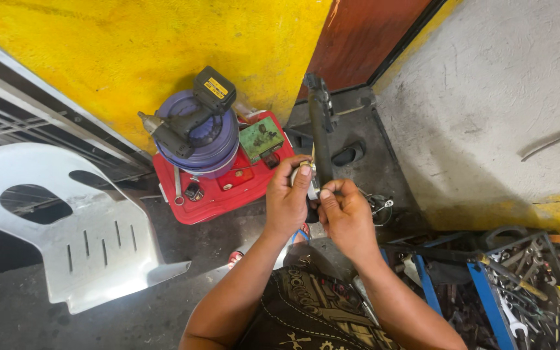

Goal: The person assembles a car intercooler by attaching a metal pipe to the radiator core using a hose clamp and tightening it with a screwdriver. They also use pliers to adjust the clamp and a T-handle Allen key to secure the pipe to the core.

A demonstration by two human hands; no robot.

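Mostly, both hands (319,204) hide the small part.

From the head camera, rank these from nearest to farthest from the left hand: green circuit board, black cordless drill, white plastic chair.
From the left hand:
1. Green circuit board, just above-left on the red case.
2. Black cordless drill, farther left atop the purple bucket.
3. White plastic chair, far left.

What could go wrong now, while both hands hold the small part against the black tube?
1. The left hand and right hand pinch a small metal piece with fingertips only; it might slip and fall onto the dark floor.
2. The black tube stands tall with no clamp visible, so it may tip.
3. The cordless drill lies atop a purple spool; a bump could knock it off.
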